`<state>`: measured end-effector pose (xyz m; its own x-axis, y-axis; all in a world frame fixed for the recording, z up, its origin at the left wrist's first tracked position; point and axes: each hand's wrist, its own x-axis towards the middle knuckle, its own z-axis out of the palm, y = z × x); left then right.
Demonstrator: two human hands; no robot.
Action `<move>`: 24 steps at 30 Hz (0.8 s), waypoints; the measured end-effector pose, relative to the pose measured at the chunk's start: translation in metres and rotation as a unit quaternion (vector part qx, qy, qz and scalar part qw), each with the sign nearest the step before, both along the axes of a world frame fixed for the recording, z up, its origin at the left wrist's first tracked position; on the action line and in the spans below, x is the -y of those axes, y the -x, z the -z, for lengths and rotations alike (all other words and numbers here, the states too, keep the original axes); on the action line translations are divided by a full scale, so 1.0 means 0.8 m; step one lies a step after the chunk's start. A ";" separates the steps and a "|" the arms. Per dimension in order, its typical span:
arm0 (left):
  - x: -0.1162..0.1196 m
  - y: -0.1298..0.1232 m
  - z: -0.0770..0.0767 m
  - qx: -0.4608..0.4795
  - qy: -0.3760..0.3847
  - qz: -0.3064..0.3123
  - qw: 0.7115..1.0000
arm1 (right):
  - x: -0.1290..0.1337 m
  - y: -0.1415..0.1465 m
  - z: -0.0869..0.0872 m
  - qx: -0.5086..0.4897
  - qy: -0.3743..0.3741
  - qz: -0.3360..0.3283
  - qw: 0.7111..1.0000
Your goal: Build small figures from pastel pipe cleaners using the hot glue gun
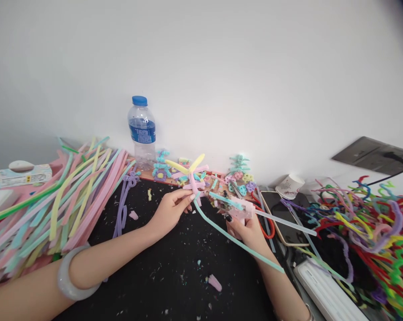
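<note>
My left hand pinches a pipe-cleaner piece between thumb and fingertips. The piece has a pink body and two yellow arms spread in a V at its top. A long mint pipe cleaner runs from my left fingertips down to the right, passing in front of my right wrist. In my right hand is a pink hot glue gun, its tip pointing left toward the pink piece. Out of its back sticks a translucent glue stick. I cannot tell whether the tip touches the piece.
A heap of pastel pipe cleaners lies left, beside a clear bottle. Finished pipe-cleaner shapes line the wall. To the right are a phone, paper cup, white power strip and tangled bright pipe cleaners.
</note>
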<state>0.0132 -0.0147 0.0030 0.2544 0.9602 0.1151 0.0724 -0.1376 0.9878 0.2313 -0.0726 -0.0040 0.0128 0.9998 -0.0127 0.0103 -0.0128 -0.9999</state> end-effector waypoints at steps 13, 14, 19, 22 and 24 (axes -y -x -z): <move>0.008 0.000 -0.008 -0.045 -0.052 -0.050 0.996 | 0.006 0.013 -0.024 0.186 -0.063 -0.015 0.980; 0.008 0.000 -0.008 -0.048 -0.052 -0.051 0.996 | 0.006 0.013 -0.025 0.187 -0.066 -0.016 0.980; 0.008 0.000 -0.008 -0.047 -0.055 -0.051 0.996 | 0.005 0.013 -0.023 0.190 -0.069 -0.023 0.979; 0.008 0.000 -0.008 -0.050 -0.056 -0.050 0.996 | 0.005 0.014 -0.024 0.193 -0.074 -0.028 0.978; 0.009 0.000 -0.008 -0.054 -0.057 -0.051 0.996 | 0.005 0.015 -0.024 0.195 -0.084 -0.026 0.977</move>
